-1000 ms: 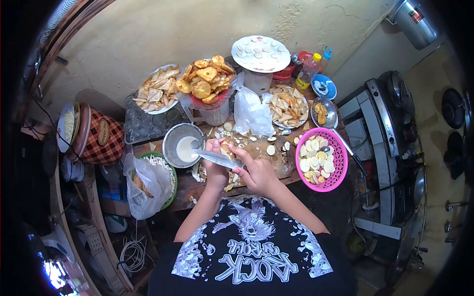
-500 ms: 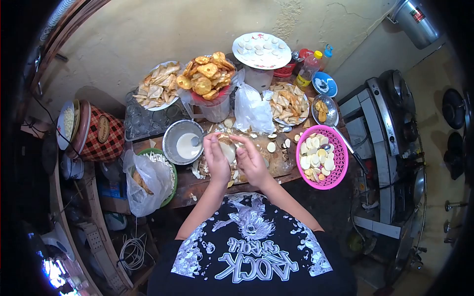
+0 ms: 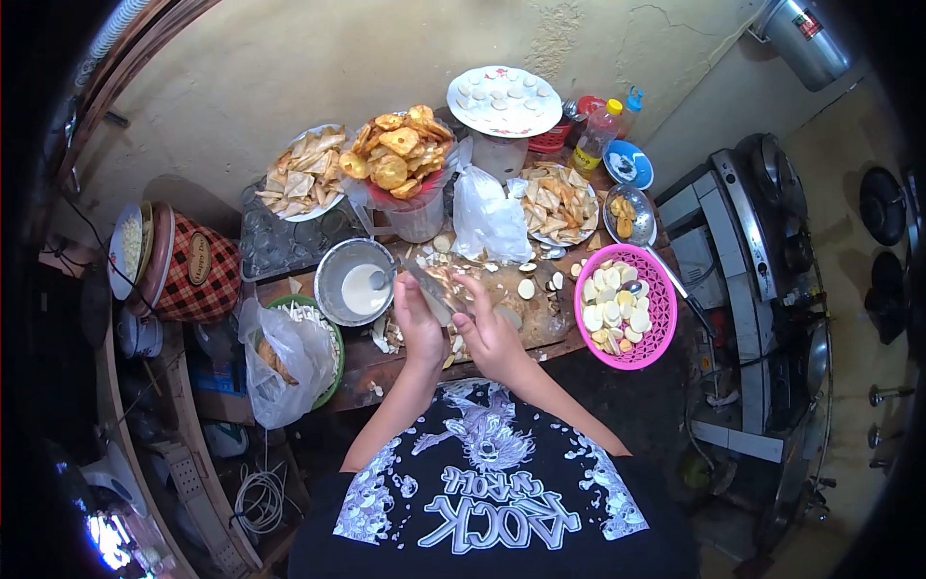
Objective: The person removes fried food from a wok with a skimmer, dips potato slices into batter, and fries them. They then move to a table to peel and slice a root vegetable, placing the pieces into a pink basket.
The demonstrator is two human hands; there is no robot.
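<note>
My left hand (image 3: 417, 326) is closed around a pale piece of peeled food, held just above the wooden cutting board (image 3: 536, 315). Beside it, my right hand (image 3: 489, 330) grips a knife (image 3: 427, 284). Its blade slants up and to the left over my left fingers, towards the metal bowl of white batter (image 3: 335, 277). Peels and cut pale slices (image 3: 527, 289) lie scattered on the board around both hands. The held piece is mostly hidden by my fingers.
A pink basket (image 3: 666, 320) of pale slices stands right of the board. Behind are plates of fried snacks (image 3: 301, 179), a heaped red bowl (image 3: 397, 154), a white plastic bag (image 3: 490, 222) and a bottle (image 3: 593, 137). A green bowl with a bag (image 3: 289, 352) is left; a stove (image 3: 772, 232) is right.
The knife blade lay flat across my left hand, dropped out of sight, and now slants up to the left. Both hands moved slightly further over the board.
</note>
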